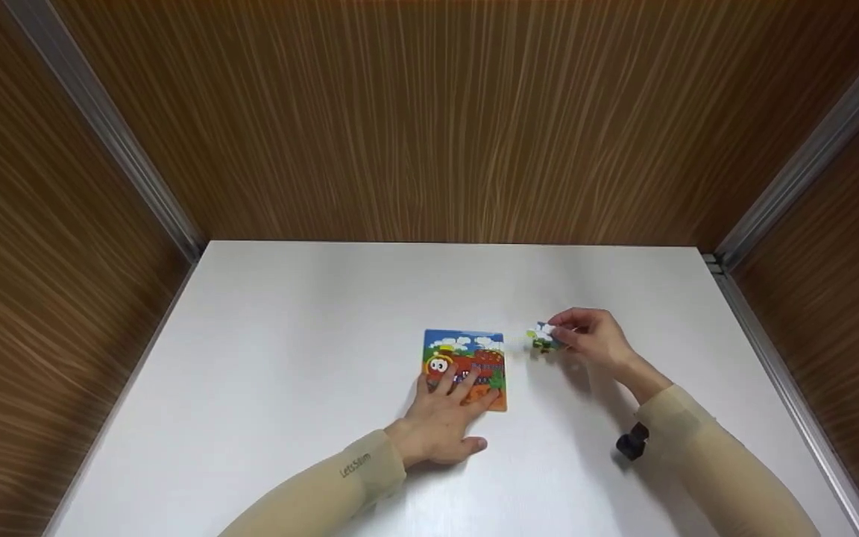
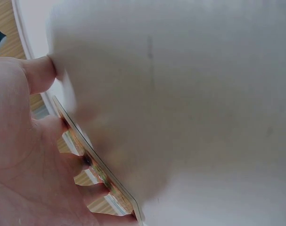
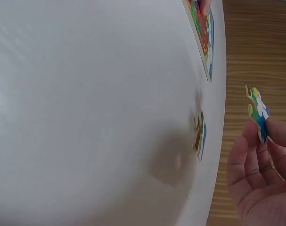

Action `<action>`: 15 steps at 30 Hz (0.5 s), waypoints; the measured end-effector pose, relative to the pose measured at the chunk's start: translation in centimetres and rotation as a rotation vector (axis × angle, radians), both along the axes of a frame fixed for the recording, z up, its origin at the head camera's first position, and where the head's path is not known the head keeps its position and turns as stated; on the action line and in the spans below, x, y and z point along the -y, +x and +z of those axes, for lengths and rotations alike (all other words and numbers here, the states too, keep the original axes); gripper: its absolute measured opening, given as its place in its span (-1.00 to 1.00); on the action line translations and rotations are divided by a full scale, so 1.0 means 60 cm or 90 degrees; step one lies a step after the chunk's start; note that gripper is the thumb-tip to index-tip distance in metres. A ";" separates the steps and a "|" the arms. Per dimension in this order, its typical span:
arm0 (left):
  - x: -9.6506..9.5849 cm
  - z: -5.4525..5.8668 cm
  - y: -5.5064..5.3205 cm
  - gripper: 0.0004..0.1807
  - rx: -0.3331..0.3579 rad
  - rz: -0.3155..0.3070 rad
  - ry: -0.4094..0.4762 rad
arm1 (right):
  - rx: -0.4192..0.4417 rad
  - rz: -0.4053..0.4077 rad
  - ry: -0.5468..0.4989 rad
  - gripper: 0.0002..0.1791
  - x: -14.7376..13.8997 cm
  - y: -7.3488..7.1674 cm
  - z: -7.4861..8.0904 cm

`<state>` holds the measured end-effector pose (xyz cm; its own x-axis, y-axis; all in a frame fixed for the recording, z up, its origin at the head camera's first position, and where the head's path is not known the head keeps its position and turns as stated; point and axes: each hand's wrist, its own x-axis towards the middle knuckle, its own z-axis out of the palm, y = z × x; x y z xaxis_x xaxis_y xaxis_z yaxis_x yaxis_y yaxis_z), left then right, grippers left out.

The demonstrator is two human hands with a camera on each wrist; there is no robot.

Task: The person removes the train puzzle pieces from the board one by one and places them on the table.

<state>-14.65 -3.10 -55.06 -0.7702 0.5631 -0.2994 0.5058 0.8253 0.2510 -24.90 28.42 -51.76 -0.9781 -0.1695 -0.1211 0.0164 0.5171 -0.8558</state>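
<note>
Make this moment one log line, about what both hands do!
left hand: fingers spread on puzzle board | right hand: pinching puzzle piece above table | second piece: lying on table

Puzzle board on table, left of held piece.

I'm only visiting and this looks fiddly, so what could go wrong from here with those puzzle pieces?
The piece in the air could slip, since the right hand seems to pinch it only near one end. The loose piece on the table might get bumped, as the right hand is close above it. And the picture board could slide if the left hand, fingers spread over it, pushes sideways.
</note>
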 end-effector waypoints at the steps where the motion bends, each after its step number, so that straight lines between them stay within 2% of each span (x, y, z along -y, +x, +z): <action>1: 0.000 0.001 0.000 -0.11 0.002 0.001 0.001 | 0.004 -0.005 -0.001 -0.73 -0.005 0.000 0.001; 15: 0.001 0.004 0.002 -0.11 0.016 0.005 0.013 | 0.045 -0.077 0.003 -0.63 -0.069 -0.001 -0.006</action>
